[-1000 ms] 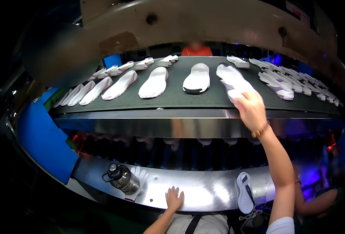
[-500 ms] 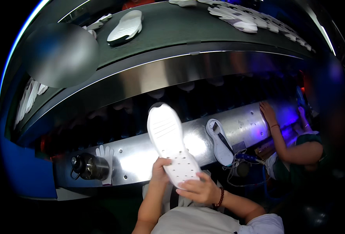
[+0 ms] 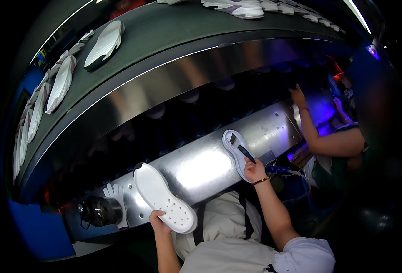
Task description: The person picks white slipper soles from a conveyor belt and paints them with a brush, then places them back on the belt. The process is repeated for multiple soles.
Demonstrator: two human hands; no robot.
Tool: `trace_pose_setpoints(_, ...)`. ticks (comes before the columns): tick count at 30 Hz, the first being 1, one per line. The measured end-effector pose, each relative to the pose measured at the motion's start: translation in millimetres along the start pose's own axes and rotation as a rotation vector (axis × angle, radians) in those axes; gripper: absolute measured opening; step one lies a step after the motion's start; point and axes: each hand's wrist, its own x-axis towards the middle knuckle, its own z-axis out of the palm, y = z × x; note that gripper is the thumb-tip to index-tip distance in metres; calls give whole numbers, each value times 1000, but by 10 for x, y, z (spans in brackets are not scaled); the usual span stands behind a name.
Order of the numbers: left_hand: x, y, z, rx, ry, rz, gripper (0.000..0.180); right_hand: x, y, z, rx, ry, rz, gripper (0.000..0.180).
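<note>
Two hands: both gripping.
Left hand (image 3: 159,223): fingers closed on white sole (image 3: 164,198).
Right hand (image 3: 254,169): fingers wrapped round brush (image 3: 243,150), over second sole (image 3: 235,150).

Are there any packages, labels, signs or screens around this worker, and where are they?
No package, sign or screen shows clearly.
Possible label or box: beside the co-worker at the right end of the steel shelf, a small orange-lit rectangular patch, too blurred to tell.
Otherwise: left hand holds a white shoe sole; right hand grips a dark brush over a second sole.
</note>
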Motion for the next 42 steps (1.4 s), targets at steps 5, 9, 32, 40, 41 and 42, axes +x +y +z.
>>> trace_pose_setpoints(5,-31,-27,62,62,-43,33,71,-279,253,306,-627,-75,-535,37)
trace_pose_setpoints(9,-7,-34,178,125,-269,59,73,-119,188,515,-1184,-263,-917,32)
trace_pose_setpoints(32,403,-510,864,-101,-424,-205,78,-1209,815,1324,-980,-806,-376,20)
trace_pose_setpoints(40,415,-509,856,-48,-302,-185,79,-1137,948,1556,-1111,-746,-477,17)
trace_pose_setpoints(41,414,-508,858,-35,-274,-178,80,-1158,964,1584,-1142,-753,-503,17)
trace_pose_setpoints(42,402,-500,891,-26,-222,-174,80,-1181,977,1609,-1173,-759,-529,16)
